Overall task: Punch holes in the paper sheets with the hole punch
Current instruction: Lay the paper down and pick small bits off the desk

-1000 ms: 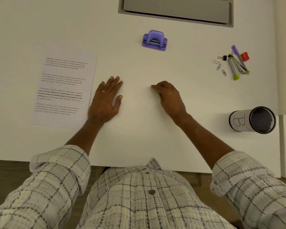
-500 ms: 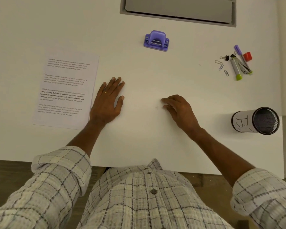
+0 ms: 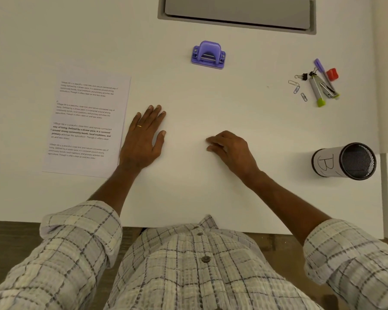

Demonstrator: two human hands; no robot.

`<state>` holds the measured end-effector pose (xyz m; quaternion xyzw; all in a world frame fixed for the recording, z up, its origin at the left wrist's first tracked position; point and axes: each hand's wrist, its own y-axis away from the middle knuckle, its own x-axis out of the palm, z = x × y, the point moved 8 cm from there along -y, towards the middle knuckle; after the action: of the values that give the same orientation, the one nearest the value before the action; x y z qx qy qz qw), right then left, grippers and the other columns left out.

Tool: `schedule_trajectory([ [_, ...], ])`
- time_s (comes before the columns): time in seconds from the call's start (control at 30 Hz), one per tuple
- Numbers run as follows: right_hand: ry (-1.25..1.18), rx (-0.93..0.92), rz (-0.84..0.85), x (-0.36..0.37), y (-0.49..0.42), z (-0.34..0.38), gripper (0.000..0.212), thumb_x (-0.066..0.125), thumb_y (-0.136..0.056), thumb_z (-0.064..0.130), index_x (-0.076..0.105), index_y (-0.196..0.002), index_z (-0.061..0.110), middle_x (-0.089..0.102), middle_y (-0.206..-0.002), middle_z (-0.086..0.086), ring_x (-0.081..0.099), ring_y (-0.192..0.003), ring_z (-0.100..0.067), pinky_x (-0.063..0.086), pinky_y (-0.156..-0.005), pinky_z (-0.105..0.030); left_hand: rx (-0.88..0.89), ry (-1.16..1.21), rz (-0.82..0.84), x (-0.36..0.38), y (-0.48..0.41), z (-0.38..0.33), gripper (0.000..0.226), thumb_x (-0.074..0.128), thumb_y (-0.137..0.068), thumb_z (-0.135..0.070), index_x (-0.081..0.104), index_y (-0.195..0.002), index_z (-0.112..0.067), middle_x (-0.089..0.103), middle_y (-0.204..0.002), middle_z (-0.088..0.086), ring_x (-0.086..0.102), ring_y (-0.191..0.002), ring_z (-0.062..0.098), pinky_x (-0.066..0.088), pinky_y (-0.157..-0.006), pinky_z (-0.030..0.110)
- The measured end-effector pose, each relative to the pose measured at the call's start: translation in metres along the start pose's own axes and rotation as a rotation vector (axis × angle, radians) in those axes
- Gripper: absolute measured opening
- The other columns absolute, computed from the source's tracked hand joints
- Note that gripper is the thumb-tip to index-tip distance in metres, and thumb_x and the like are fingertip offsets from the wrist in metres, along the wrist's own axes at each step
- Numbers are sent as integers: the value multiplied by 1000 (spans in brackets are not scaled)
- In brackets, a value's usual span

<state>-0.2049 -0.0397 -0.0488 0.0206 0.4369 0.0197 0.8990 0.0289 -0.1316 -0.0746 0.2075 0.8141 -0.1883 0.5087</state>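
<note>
My left hand (image 3: pixel 143 139) lies flat on the white table (image 3: pixel 211 104), fingers spread, holding nothing, just beside the right edge of the printed paper sheets (image 3: pixel 85 126). My right hand (image 3: pixel 231 151) rests on the table with fingers loosely curled, gripping nothing. The purple hole punch (image 3: pixel 208 55) stands well beyond both hands, untouched. A mesh cup (image 3: pixel 343 161) lies on its side at right.

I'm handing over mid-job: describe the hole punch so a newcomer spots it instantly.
Start at the grey recessed panel set into the far edge of the white table. Just in front of it, slightly left, sits the hole punch, alone on bare tabletop. It is a squat, light purple block with a rounded lever, unlike the slim purple pen lying in the clutter far right.
</note>
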Motion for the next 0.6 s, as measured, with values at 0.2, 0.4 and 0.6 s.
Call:
schedule_trajectory([
  [0.2, -48, 62, -76, 1, 6, -4, 23, 72, -93, 30, 74, -110, 14, 65, -93, 3, 62, -83, -13, 50, -76, -24, 3, 3, -15, -1, 0, 0, 55, 46, -106, -27, 35, -159, -15, 31, -168, 2, 21, -159, 17, 21, -129, 47],
  [0.4, -87, 76, -127, 4, 6, -7, 13, 70, -94, 25, 76, -100, 14, 67, -94, 4, 63, -85, -13, 50, -77, -22, -2, 9, -2, -1, 0, 0, 56, 46, -106, -27, 34, -160, -16, 31, -169, 2, 21, -159, 17, 20, -129, 48],
  [0.6, 19, 1, -120, 10, 4, -4, 16, 58, -101, 21, 68, -97, 9, 60, -92, -3, 53, -85, -19, 45, -76, -28, -3, 18, 9, 0, 1, 0, 56, 43, -107, -29, 33, -160, -16, 30, -169, 2, 20, -159, 17, 19, -130, 48],
])
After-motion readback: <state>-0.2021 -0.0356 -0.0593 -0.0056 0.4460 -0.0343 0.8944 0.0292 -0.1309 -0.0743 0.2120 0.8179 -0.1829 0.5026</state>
